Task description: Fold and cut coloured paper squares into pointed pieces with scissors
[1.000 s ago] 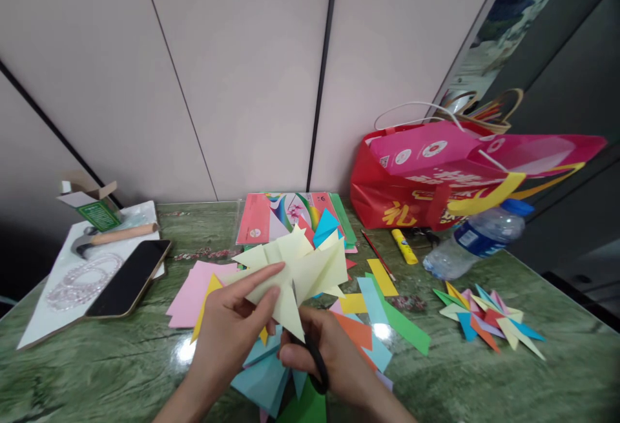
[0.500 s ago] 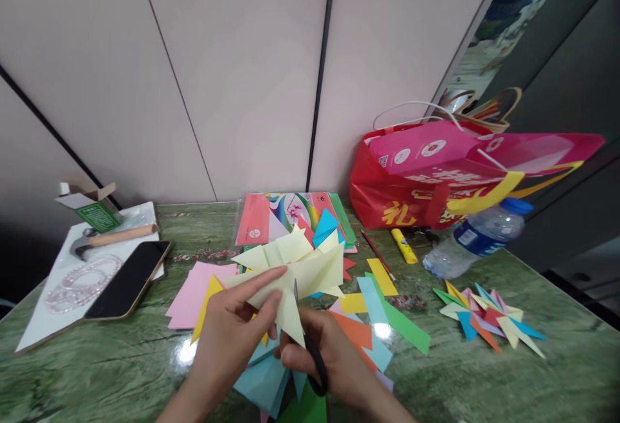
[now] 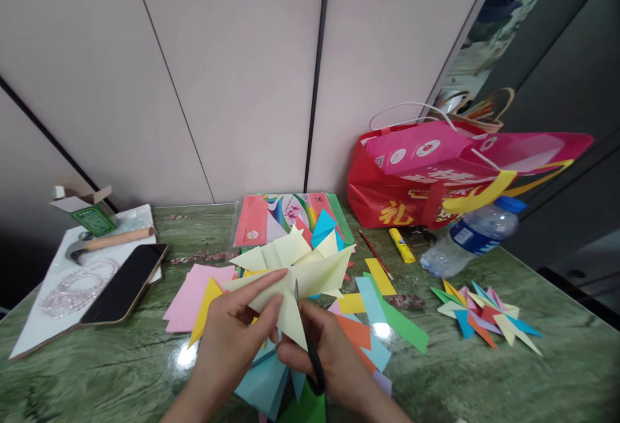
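Observation:
Between the thumb and fingers of my left hand [image 3: 237, 323] is a pale yellow sheet of paper [image 3: 314, 276], held above the table and partly cut. My right hand [image 3: 329, 345] is closed round the black handle of a pair of scissors [image 3: 314, 360]. One blade rises in front of the paper at the cut; the other is hidden behind it. Under and behind my hands lie cut pale yellow pieces [image 3: 278, 250], a blue folded piece [image 3: 323, 226] and light blue paper [image 3: 264, 384].
Pink sheets [image 3: 196, 294] and a phone [image 3: 126, 284] lie left, beside a hammer [image 3: 116, 240]. To the right are paper strips [image 3: 400, 319], a glue stick [image 3: 402, 245], a water bottle [image 3: 469, 239], a red bag [image 3: 387, 184] and a pile of pointed paper pieces [image 3: 487, 313].
The right part of the pale yellow sheet has swung up and outward, and the scissors have shifted slightly at the cut. The view has moved a little. Both hands keep their holds.

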Demonstrator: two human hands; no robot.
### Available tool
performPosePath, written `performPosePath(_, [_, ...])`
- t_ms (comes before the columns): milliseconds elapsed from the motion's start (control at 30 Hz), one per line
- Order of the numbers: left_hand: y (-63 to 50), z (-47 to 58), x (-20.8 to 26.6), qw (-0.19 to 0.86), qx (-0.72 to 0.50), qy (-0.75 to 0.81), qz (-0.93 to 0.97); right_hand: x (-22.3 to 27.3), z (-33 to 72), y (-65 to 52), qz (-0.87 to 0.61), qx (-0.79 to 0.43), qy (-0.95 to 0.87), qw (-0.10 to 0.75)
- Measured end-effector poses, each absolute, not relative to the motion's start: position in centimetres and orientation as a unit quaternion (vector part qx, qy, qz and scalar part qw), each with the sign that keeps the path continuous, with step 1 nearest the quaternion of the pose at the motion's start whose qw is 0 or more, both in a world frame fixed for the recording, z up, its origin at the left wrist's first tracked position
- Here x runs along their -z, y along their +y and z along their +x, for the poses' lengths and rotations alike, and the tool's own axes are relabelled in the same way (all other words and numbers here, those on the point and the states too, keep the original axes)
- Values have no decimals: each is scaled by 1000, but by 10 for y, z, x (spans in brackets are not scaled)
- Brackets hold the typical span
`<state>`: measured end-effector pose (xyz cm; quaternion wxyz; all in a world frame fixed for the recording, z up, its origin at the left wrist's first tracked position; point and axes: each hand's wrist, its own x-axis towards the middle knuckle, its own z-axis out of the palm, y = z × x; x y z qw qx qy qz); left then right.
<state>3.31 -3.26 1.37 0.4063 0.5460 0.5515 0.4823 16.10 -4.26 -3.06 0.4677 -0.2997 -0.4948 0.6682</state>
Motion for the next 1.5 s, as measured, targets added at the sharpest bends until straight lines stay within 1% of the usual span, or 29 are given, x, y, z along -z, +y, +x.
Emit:
performPosePath(533, [-35,36,-15,416,-502,542,530,41,161,-43,-328,-653,-493,473])
performPosePath(1133, [-32,33,-12,418,-481,543,547,46,157,-43,-322,-658,-474,489])
performPosePath(1500, [-32,32,-11,423,-471,543,552,58,156,-45,-375,-661,-447,472])
